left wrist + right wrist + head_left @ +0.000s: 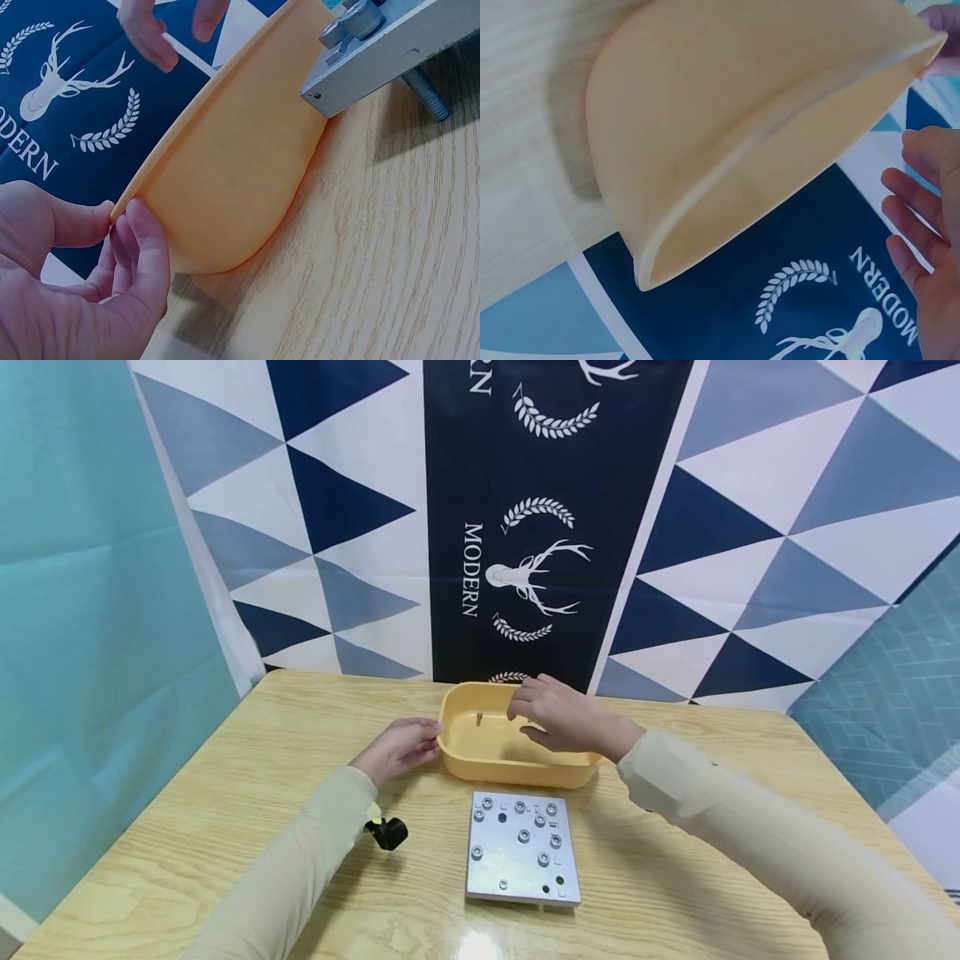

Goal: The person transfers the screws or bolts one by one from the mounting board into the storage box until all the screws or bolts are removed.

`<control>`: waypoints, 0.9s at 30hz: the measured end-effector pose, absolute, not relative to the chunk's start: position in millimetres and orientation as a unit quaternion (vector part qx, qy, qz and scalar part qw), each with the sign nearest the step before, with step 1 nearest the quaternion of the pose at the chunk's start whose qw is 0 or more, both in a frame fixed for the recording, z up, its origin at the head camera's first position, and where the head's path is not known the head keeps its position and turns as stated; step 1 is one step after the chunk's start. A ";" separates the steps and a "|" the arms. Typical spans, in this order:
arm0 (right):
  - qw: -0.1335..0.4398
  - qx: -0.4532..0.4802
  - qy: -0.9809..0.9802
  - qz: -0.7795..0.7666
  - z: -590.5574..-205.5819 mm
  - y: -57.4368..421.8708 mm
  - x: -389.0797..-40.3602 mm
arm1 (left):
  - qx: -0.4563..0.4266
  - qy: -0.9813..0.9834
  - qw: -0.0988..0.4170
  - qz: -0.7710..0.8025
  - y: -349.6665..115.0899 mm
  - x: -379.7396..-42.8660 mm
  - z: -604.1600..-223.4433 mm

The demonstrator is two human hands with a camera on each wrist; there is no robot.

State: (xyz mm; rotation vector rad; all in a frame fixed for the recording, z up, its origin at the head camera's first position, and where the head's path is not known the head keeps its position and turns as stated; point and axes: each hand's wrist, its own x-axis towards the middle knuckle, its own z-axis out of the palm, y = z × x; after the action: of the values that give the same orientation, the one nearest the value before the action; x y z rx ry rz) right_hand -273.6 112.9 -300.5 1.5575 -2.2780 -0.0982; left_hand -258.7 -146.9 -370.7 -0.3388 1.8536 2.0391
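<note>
My left hand (401, 747) pinches the left rim of a yellow plastic basin (517, 772), thumb on one side and fingers on the other, as the left wrist view shows. Over the basin's right part hovers my right hand (558, 714), its fingers spread and slightly bent with nothing between them. A small screw (479, 719) stands or lies inside the basin toward the left; part of the interior is hidden by the right hand. In front of the basin sits a silver metal plate (517, 860) carrying several socket-head bolts, with a threaded shank (426, 94) protruding beneath it.
A light wood-grain table (247, 827) carries everything. Patterned cloth (360, 510) hangs behind its back edge, and a teal sheet (97, 610) hangs at the left. A black device (390, 833) is attached at the left wrist.
</note>
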 end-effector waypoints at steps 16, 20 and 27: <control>0.187 0.589 -0.785 -0.042 -317.8 111.5 -225.4 | -0.126 0.657 0.184 0.720 -145.5 -257.3 -366.6; 0.195 0.597 -0.778 -0.031 -321.9 109.7 -215.0 | -0.125 0.651 0.184 0.726 -145.2 -257.6 -367.1; 0.200 0.604 -0.771 -0.034 -324.7 110.4 -198.1 | -0.121 0.649 0.183 0.729 -145.5 -257.6 -368.3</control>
State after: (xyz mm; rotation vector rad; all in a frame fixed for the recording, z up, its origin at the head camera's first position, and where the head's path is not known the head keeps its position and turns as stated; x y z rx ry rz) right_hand -198.1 110.4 -324.7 1.6868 -2.1550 -0.0955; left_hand -257.6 -145.5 -368.3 -0.3424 1.8303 2.0555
